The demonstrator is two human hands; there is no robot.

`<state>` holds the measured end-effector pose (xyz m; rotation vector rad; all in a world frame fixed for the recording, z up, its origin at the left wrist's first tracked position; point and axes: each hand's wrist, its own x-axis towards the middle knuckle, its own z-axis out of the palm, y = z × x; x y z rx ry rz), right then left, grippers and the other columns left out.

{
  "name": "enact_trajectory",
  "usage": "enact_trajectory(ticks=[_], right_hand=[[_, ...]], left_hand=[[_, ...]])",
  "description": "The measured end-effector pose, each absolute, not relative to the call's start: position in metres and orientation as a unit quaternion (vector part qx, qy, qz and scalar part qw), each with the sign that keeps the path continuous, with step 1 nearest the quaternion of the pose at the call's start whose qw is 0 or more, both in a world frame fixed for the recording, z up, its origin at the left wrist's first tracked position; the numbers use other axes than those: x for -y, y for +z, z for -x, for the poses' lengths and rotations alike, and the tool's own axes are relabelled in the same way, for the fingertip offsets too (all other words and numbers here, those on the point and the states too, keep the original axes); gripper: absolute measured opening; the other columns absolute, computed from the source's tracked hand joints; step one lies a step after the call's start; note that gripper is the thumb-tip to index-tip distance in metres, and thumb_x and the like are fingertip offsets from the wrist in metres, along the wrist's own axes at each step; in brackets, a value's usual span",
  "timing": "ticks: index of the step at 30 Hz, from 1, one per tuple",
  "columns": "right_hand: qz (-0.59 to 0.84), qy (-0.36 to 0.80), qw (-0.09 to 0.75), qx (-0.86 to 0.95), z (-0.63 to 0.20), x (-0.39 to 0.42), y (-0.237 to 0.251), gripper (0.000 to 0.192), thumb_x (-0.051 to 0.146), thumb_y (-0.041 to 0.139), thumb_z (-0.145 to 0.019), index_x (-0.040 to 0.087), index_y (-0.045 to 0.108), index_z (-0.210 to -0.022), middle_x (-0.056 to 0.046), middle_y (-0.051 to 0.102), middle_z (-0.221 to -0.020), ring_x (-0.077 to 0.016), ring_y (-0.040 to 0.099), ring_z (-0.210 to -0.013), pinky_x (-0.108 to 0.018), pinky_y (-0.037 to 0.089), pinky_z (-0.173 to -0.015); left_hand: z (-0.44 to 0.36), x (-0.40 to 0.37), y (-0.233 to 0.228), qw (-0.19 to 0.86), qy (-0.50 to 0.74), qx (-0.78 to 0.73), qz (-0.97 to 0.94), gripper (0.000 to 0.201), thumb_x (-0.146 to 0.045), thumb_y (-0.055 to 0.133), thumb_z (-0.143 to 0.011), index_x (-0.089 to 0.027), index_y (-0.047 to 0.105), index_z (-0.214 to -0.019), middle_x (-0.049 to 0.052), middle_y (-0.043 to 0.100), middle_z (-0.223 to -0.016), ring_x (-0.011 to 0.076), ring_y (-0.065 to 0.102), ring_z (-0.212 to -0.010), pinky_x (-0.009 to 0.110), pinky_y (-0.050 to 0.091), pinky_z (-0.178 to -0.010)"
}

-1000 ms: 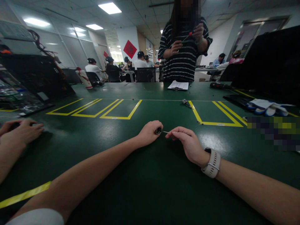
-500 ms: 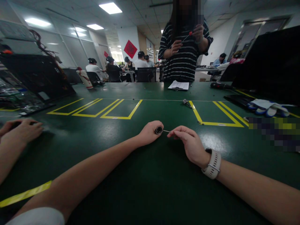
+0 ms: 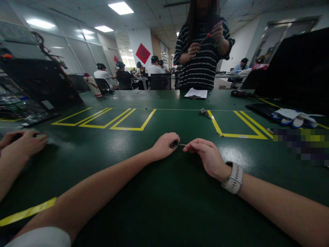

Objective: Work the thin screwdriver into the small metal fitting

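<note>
My left hand (image 3: 163,145) rests on the green table (image 3: 164,206) with its fingers closed around a small dark round part (image 3: 174,144) whose open end faces right. My right hand (image 3: 207,156), with a white watch (image 3: 233,177) on the wrist, pinches a thin metal pin (image 3: 182,144). The pin's tip points into the round part's opening. Both forearms lie on the table.
Another person's hand (image 3: 22,144) lies on the table at the left. A person in a striped shirt (image 3: 202,58) stands across the table holding a red-tipped tool. A clipboard (image 3: 195,93), a small metal piece (image 3: 204,112), gloves (image 3: 293,117) and opened laptops (image 3: 33,89) sit around.
My hands have hardly moved; the right hand and the pin have shifted very slightly. The standing person has raised the tool a little.
</note>
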<state>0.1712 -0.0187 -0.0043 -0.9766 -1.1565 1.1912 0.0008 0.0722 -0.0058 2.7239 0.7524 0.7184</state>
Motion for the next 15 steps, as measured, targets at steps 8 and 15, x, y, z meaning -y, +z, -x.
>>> enact_trajectory(ticks=[8, 15], right_hand=[[0.388, 0.549, 0.585, 0.454, -0.1730, 0.0152, -0.0046, 0.016, 0.022, 0.054, -0.072, 0.017, 0.068, -0.067, -0.005, 0.069, -0.071, -0.0189, 0.059, -0.074, -0.035, 0.039, -0.076], [0.415, 0.484, 0.582, 0.505, -0.1693, 0.0208, -0.0062, 0.014, 0.023, 0.053, -0.078, 0.019, 0.066, -0.072, -0.003, 0.067, -0.076, -0.0195, 0.058, -0.080, -0.036, 0.039, -0.079]], left_hand=[[-0.0021, -0.0717, -0.0049, 0.189, 0.287, -0.244, -0.907, 0.008, -0.017, 0.054, -0.074, -0.016, 0.049, -0.069, -0.002, 0.049, -0.067, 0.0103, 0.048, -0.062, 0.023, 0.038, -0.059], [-0.0027, -0.0719, -0.0052, 0.149, 0.286, -0.258, -0.911, 0.006, -0.011, 0.053, -0.072, -0.016, 0.050, -0.069, -0.002, 0.048, -0.068, 0.0107, 0.048, -0.063, 0.023, 0.037, -0.059]])
